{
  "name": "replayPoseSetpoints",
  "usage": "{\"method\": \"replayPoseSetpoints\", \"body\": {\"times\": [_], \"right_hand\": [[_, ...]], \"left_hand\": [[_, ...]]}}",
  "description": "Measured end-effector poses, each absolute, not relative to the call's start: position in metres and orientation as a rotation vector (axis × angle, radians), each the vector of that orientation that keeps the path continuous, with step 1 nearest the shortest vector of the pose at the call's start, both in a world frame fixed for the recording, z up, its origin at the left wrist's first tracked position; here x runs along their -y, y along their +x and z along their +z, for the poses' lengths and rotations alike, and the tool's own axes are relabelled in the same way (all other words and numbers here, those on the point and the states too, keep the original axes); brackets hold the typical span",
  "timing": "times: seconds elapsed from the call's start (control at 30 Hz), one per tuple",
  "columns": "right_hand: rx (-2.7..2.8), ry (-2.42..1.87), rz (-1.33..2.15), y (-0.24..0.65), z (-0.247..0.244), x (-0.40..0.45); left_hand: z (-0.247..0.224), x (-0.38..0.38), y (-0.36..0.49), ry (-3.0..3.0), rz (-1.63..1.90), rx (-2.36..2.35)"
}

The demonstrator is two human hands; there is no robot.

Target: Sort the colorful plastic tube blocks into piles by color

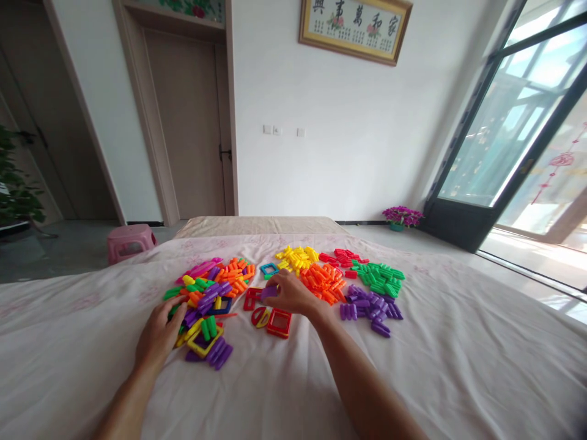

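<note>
Pinching a small purple plastic piece (269,292) between thumb and fingers of the right hand (292,292), just above the red magnetic-tile-style frames and left of the orange pile (323,282); mostly covered by the fingers, so cannot tell its exact shape; resting the left hand (160,327) palm down at the left edge of a mixed heap (208,296), fingers slightly curled against it; cannot tell whether gripping any piece there; jumbled in that heap: orange, green, purple, yellow and pink plastic pieces, plus a yellow square frame (197,349) at the near side and a dark blue square frame (224,306) on the right; lying between heap and orange pile: a red square frame (277,334), a red semicircular frame (255,318) just beside it, farther back a teal square frame (263,269); grouped by colour, from behind the orange pile round to the right: yellow pile (298,259), red pile (345,257), green pile (380,279), purple pile (373,305), with neighbours touching or nearly so; all on a pale floral cloth (458,360); on the floor beyond: pink plastic stool (131,241) at left, potted magenta flowers (402,216) at right; on the white wall, framed calligraphy (355,30).
</note>
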State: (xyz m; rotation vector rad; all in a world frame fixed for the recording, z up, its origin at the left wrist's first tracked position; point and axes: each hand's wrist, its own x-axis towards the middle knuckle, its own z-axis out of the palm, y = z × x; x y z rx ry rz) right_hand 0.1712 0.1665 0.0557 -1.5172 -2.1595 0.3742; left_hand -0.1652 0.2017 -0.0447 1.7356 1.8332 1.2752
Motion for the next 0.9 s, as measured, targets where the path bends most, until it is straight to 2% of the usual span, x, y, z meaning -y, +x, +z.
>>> {"method": "replayPoseSetpoints", "body": {"times": [0.2, 0.4, 0.5, 0.7, 0.9], "right_hand": [[2.051, -1.764, 0.372, 0.237, 0.084, -0.158], [1.769, -2.309, 0.126, 0.305, 0.104, -0.132], [1.670, -2.399, 0.009, 0.315, 0.113, -0.123], [1.897, -2.146, 0.027, 0.256, 0.127, -0.121], [2.432, -1.623, 0.293, 0.149, 0.092, -0.126]], "left_hand": [[-0.040, -0.200, -0.163, 1.740, 1.301, -1.830], [-0.041, -0.200, -0.163, 1.731, 1.296, -1.836], [-0.043, -0.201, -0.164, 1.725, 1.270, -1.840], [-0.043, -0.201, -0.164, 1.725, 1.242, -1.819], [-0.042, -0.201, -0.162, 1.700, 1.232, -1.830]]}}
